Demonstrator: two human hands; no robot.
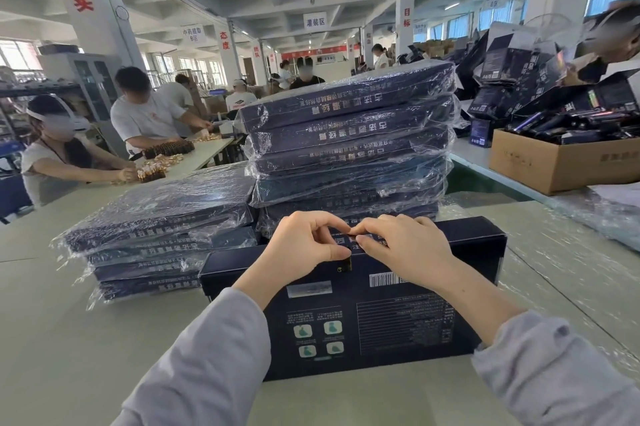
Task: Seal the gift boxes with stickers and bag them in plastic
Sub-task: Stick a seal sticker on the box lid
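A dark blue gift box [374, 325] lies flat in front of me on the pale green table [69, 339], its printed back face up. A small dark sticker [345, 264] sits folded over the box's far top edge. My left hand [304, 245] pinches the sticker with thumb and curled fingers at that edge. My right hand [405, 249] has its fingers curled over the same edge just to the right, its fingertips meeting the left hand's. Both sleeves are grey.
A tall stack of plastic-bagged boxes [349, 148] stands right behind the open box, a lower stack [159, 231] to its left. A cardboard carton [561, 158] with dark items sits at right, beside loose plastic [595, 217]. People work at the far-left table.
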